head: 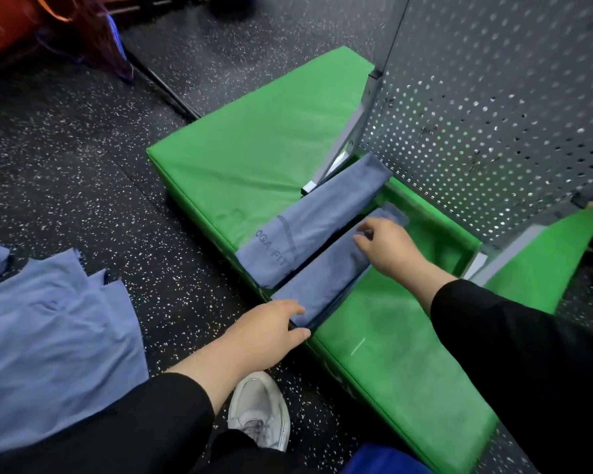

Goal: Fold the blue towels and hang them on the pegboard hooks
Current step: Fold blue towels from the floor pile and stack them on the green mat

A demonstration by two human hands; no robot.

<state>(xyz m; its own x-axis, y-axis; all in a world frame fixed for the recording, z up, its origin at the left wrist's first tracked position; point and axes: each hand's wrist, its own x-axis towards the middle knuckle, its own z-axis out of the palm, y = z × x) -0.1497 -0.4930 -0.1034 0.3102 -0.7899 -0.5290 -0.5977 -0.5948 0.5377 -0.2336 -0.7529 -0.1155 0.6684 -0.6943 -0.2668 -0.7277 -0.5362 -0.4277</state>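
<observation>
1. The left hand, fingers nearly straight, presses the near end of a folded blue towel.
2. The right hand, fingers bent, pinches its far end at 1 o'clock.
3. A second folded towel lies just beside it on the green mat.
4. Unfolded towels wait at 9 o'clock; the pegboard holds none in view, so hanging seems not begun.

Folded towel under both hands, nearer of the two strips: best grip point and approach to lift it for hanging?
Likely the two short ends of the nearer folded towel, from above. It is a long narrow strip on the green mat; the left hand and right hand sit near those ends.
</observation>
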